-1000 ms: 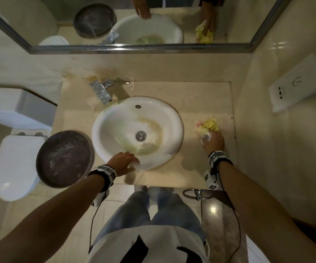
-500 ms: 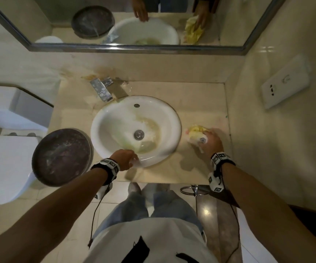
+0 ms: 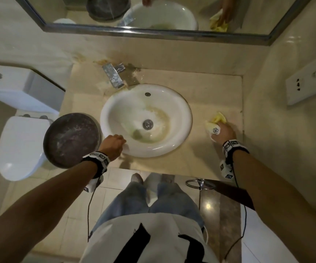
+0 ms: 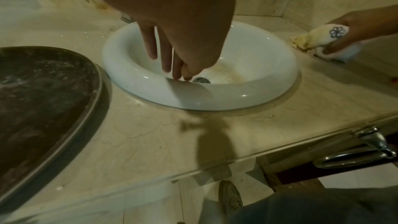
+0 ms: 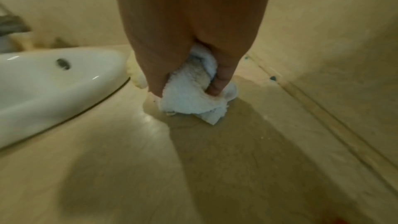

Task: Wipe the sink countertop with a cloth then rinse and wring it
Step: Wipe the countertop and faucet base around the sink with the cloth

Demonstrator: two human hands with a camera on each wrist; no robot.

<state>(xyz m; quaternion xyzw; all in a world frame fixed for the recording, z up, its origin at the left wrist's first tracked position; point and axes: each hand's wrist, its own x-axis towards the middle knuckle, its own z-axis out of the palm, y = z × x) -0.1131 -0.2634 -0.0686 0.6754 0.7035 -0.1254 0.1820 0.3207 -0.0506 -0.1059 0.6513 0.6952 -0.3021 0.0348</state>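
A bunched white and yellow cloth [image 3: 215, 123] [image 5: 193, 98] [image 4: 318, 38] lies pressed on the beige countertop [image 3: 210, 99], right of the round white sink [image 3: 180, 103] and near the side wall. My right hand [image 3: 224, 132] [image 5: 189, 81] grips the cloth, thumb and fingers curled round it. On the sink's near-left rim rests my left hand [image 3: 115, 144] [image 4: 178, 74], fingers straight, their tips touching the rim [image 4: 172, 91] and holding nothing.
A chrome faucet [image 3: 115, 74] stands behind the sink, with brown stains round it. A dark round pan [image 3: 71, 139] sits at the counter's left end, over a white toilet [image 3: 20, 147]. A mirror [image 3: 153, 14] spans the back wall. A chrome towel ring [image 3: 200, 184] hangs under the front edge.
My right hand has swept the cloth from beside the sink's rim rightward toward the side wall. The left hand has stayed on the sink's rim.
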